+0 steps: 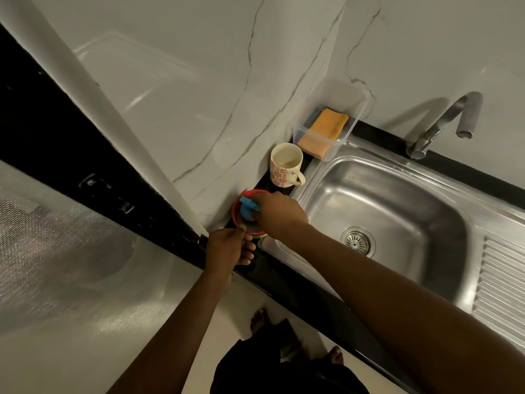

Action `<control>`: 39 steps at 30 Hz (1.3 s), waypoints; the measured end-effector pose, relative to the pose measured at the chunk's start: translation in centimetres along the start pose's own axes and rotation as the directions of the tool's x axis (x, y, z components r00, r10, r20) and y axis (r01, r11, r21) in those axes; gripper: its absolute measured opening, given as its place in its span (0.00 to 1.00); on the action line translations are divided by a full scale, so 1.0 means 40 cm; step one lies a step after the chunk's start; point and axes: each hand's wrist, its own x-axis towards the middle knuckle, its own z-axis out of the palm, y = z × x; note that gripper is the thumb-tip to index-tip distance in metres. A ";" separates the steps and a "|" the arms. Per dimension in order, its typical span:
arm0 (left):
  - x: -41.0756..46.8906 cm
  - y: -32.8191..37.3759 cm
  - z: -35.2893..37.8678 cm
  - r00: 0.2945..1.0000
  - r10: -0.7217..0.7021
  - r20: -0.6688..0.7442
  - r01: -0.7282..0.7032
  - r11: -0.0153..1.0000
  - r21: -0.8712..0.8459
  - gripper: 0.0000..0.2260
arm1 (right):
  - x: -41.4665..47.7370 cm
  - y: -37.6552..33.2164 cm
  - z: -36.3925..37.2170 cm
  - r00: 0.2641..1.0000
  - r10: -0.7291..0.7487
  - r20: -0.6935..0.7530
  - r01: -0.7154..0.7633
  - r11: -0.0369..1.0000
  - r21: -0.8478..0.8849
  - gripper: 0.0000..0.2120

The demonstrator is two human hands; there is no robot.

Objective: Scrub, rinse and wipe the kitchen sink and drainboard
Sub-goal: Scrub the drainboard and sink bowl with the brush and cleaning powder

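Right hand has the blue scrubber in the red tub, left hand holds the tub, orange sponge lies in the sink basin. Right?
No. Head view: the orange sponge lies in the clear box beside the sink, not in the basin. Rest holds.

A cream mug (285,166) with red flower prints stands upright on the black worktop (284,280), just beyond the right hand (277,213) and near the veined marble wall (199,95). Left of the left hand (227,247) run a black frame (42,123) and grey mesh (56,237). Pale floor (241,302) lies below the hands.
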 end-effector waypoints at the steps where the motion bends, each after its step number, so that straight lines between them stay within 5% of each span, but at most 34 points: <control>1: -0.002 0.001 0.000 1.000 0.002 0.000 -0.002 1.000 -0.002 0.15 | 0.005 0.009 -0.005 1.000 0.002 0.004 -0.002 0.998 0.064 0.22; 6: -0.002 -0.002 -0.004 1.000 0.006 0.007 -0.006 0.999 0.034 0.14 | -0.039 0.054 -0.080 0.999 -0.016 -0.029 0.026 0.935 0.354 0.14; 10: 0.003 -0.007 -0.006 1.000 0.016 0.007 -0.016 0.998 0.061 0.14 | -0.120 0.134 -0.128 0.992 0.112 0.060 -0.127 0.853 0.505 0.14; 15: 0.006 -0.009 -0.007 0.998 0.051 0.024 -0.052 0.995 0.084 0.14 | -0.201 0.230 -0.052 0.949 0.297 0.109 -0.314 0.924 0.217 0.26; 20: 0.007 -0.012 -0.008 0.998 0.048 0.029 -0.050 0.994 0.093 0.14 | -0.202 0.162 0.061 0.958 0.285 -0.023 -0.253 0.882 0.398 0.24; 25: 0.006 -0.010 -0.009 0.998 0.057 0.041 -0.061 0.993 0.106 0.13 | -0.238 0.261 0.008 0.945 0.268 0.186 -0.306 0.926 0.220 0.29; 27: 0.005 -0.009 -0.009 0.998 0.055 0.040 -0.058 0.994 0.094 0.14 | -0.229 0.285 0.002 0.941 0.296 0.167 -0.321 0.935 0.153 0.29; 31: -0.007 -0.010 -0.004 0.999 0.034 0.034 -0.037 0.996 0.081 0.16 | -0.164 0.213 0.039 0.968 0.251 0.027 -0.249 0.933 0.260 0.25; 39: -0.043 -0.027 0.001 0.989 0.079 0.124 -0.095 0.987 0.131 0.17 | -0.233 0.327 0.008 0.944 0.256 0.206 -0.300 0.928 0.221 0.30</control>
